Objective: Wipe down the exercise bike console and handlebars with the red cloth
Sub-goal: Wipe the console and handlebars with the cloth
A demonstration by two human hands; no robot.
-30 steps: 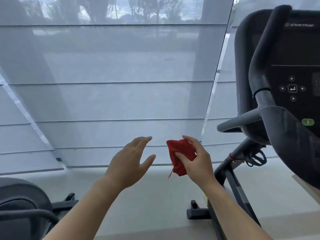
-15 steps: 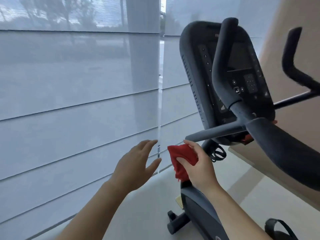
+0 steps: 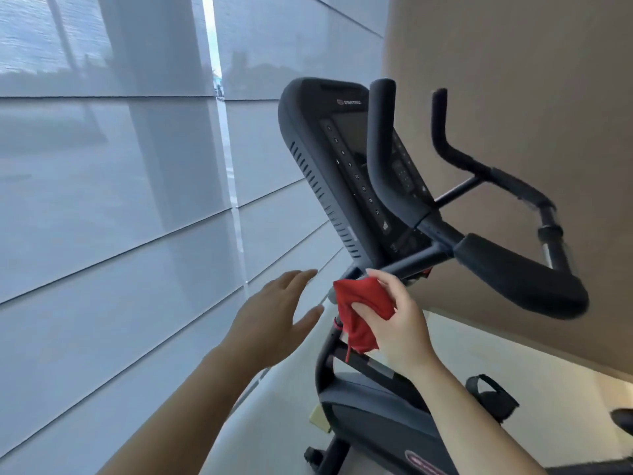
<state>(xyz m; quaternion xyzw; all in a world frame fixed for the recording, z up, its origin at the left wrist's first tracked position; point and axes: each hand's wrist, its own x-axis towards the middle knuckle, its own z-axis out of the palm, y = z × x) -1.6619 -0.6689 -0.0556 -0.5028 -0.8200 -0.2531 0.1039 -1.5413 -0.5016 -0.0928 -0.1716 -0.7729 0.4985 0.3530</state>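
Pale ribbed blinds [image 3: 120, 200], right hand [image 3: 397, 323] pinching crumpled red cloth [image 3: 363, 303], matte console [image 3: 329, 166]

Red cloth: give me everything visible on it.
The red cloth is soft fabric, crumpled into a bunch, a thin strand dangling below. The right hand pinches it, thumb in front, fingers over the top. It sits below the console, at the near end of the crossbar; contact there is unclear. The left hand is open beside it, not touching.
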